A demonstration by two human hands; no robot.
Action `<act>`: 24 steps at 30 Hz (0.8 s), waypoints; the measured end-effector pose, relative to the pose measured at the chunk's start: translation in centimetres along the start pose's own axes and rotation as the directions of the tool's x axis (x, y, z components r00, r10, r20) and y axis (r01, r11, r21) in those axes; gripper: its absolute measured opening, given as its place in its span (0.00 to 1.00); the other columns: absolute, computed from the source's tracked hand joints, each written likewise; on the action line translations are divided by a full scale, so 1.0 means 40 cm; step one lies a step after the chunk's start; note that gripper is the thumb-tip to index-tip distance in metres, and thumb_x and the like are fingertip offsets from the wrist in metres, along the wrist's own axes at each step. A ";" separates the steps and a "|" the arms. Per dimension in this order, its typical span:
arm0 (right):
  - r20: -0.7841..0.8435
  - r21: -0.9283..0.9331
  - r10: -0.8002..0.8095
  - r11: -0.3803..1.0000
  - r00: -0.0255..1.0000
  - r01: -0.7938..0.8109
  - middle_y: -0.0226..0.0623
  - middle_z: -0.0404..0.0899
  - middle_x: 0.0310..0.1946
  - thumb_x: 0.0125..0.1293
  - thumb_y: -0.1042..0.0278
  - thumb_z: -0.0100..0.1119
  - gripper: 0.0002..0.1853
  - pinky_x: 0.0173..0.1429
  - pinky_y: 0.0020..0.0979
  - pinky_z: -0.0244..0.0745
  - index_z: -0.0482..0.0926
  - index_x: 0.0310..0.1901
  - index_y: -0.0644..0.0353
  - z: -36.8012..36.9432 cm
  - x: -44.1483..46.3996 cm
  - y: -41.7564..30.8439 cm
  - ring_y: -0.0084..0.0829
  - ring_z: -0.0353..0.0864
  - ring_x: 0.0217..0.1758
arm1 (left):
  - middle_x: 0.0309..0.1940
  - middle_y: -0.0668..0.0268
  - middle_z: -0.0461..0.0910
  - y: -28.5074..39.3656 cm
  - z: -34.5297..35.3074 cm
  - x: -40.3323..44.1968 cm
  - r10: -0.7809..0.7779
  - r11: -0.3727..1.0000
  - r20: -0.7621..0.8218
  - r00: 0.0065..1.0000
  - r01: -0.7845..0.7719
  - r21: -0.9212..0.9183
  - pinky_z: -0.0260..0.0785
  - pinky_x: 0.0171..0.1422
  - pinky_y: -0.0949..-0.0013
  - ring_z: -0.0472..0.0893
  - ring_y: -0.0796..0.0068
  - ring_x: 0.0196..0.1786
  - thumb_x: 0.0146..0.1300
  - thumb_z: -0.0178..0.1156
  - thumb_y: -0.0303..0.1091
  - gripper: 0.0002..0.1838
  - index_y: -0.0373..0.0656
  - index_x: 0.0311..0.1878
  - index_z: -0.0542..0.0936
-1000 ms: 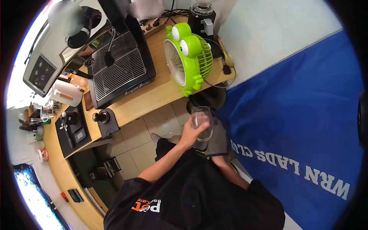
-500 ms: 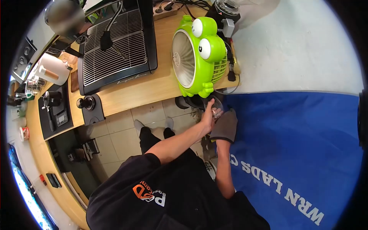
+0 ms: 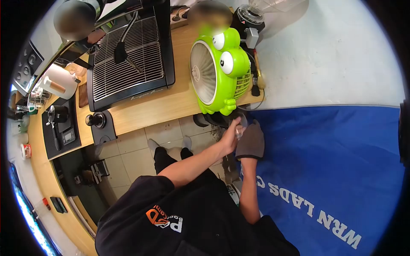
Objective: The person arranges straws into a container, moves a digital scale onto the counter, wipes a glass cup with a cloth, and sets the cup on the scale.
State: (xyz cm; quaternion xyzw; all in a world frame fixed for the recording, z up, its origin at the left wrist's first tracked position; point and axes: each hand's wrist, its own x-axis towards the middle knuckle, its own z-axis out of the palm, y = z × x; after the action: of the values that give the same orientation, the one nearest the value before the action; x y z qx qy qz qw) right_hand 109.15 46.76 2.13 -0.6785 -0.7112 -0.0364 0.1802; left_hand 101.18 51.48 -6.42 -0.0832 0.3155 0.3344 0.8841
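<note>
My left hand is closed around a clear, see-through vessel just beyond the counter's front edge. Its exact kind is hard to make out, since my fingers and the dark background cover part of it. A grey-brown mitt covers my right hand up to the wrist, hiding the fingers. The mitt lies close against the vessel's right side. Right above both hands, a green frog-shaped fan stands on the wooden counter.
A coffee machine's drip tray fills the counter's back. Farther left are a tamper, a scale and a white kettle. Behind the fan stands a grinder beside a brush. Blue sheeting hangs at right.
The view has shifted slightly, so the counter things sit lower. My left hand and the clear vessel have turned a little, with the mitt staying beside them.
</note>
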 end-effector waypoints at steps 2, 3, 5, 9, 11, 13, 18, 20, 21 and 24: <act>0.104 0.184 0.150 0.968 0.983 -0.167 0.54 0.77 0.59 0.73 0.61 0.58 0.22 0.67 0.44 0.70 0.74 0.60 0.70 -0.005 0.009 -0.021 0.50 0.75 0.64 | 0.58 0.64 0.82 0.008 -0.005 -0.072 -0.044 0.993 0.179 0.983 0.023 0.118 0.66 0.75 0.54 0.79 0.64 0.64 0.71 0.58 0.63 0.35 0.44 0.66 0.75; 0.086 0.187 0.141 0.970 0.986 -0.155 0.54 0.77 0.59 0.73 0.61 0.58 0.22 0.67 0.44 0.70 0.74 0.60 0.70 -0.003 0.007 -0.026 0.50 0.75 0.64 | 0.56 0.65 0.82 0.010 -0.023 -0.095 -0.048 0.986 0.150 0.988 0.022 0.168 0.67 0.73 0.55 0.80 0.67 0.63 0.72 0.58 0.62 0.31 0.46 0.64 0.77; 0.344 0.543 0.303 0.708 0.889 -0.451 0.43 0.81 0.53 0.77 0.58 0.57 0.20 0.61 0.38 0.75 0.77 0.59 0.66 0.013 -0.026 -0.034 0.38 0.80 0.57 | 0.53 0.66 0.83 0.019 -0.117 -0.120 -0.092 0.955 0.117 0.989 0.054 0.291 0.74 0.64 0.56 0.82 0.69 0.59 0.71 0.61 0.60 0.27 0.46 0.59 0.79; 0.860 0.505 0.207 -0.219 0.467 -0.835 0.32 0.84 0.47 0.78 0.58 0.58 0.16 0.55 0.31 0.77 0.81 0.56 0.61 0.084 -0.069 -0.022 0.26 0.82 0.49 | 0.52 0.64 0.83 0.118 -0.232 -0.256 -0.276 0.825 0.179 0.944 0.137 0.549 0.82 0.53 0.61 0.84 0.71 0.54 0.69 0.66 0.56 0.26 0.43 0.57 0.78; 0.875 0.480 -0.020 -0.083 0.483 -0.873 0.26 0.85 0.43 0.78 0.59 0.58 0.13 0.52 0.27 0.77 0.83 0.54 0.58 0.095 -0.086 -0.040 0.21 0.82 0.45 | 0.56 0.60 0.83 0.157 -0.270 -0.334 -0.317 0.725 0.157 0.935 0.132 0.676 0.81 0.57 0.59 0.85 0.65 0.55 0.72 0.66 0.48 0.27 0.39 0.65 0.76; 0.802 0.592 -0.126 0.045 0.583 -0.805 0.29 0.85 0.45 0.76 0.64 0.58 0.12 0.53 0.28 0.77 0.83 0.53 0.60 0.201 -0.141 -0.023 0.22 0.82 0.47 | 0.56 0.59 0.83 0.179 -0.295 -0.402 -0.334 0.706 0.180 0.925 0.119 0.699 0.81 0.58 0.59 0.85 0.65 0.56 0.72 0.65 0.48 0.28 0.38 0.65 0.75; 0.292 0.884 -0.551 0.468 0.782 0.000 0.37 0.86 0.43 0.68 0.71 0.62 0.12 0.51 0.29 0.77 0.83 0.50 0.63 0.300 -0.118 -0.104 0.25 0.81 0.44 | 0.59 0.55 0.82 0.196 -0.365 -0.498 -0.336 0.769 0.302 0.892 0.075 0.635 0.80 0.59 0.58 0.84 0.62 0.59 0.73 0.64 0.49 0.30 0.36 0.67 0.74; 0.359 0.888 -0.632 0.457 0.687 -0.043 0.42 0.85 0.45 0.64 0.73 0.65 0.13 0.54 0.33 0.77 0.82 0.50 0.64 0.266 -0.068 -0.134 0.33 0.82 0.47 | 0.60 0.55 0.82 0.202 -0.362 -0.526 -0.283 0.748 0.255 0.925 0.046 0.663 0.80 0.58 0.59 0.84 0.62 0.58 0.72 0.64 0.49 0.31 0.35 0.68 0.73; 0.429 0.880 -0.693 0.465 0.580 -0.095 0.46 0.85 0.47 0.60 0.76 0.68 0.15 0.58 0.37 0.76 0.82 0.49 0.66 0.238 -0.038 -0.154 0.41 0.82 0.51 | 0.58 0.56 0.82 0.202 -0.353 -0.542 -0.233 0.727 0.219 0.947 0.020 0.686 0.80 0.58 0.60 0.84 0.64 0.57 0.70 0.67 0.49 0.31 0.35 0.67 0.75; 0.563 0.823 -0.721 0.533 0.404 -0.198 0.49 0.84 0.47 0.57 0.75 0.68 0.17 0.58 0.38 0.76 0.81 0.50 0.65 0.137 0.043 -0.237 0.46 0.82 0.51 | 0.54 0.59 0.84 0.207 -0.329 -0.582 -0.122 0.676 0.205 0.971 -0.070 0.734 0.80 0.56 0.61 0.85 0.68 0.54 0.68 0.70 0.48 0.29 0.36 0.63 0.77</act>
State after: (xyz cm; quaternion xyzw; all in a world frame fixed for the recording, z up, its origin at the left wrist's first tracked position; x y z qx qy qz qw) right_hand 98.74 49.28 -0.63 -0.2879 -0.7381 0.6073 0.0589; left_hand 75.82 40.54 -1.97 0.3157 0.3142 0.1737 0.8783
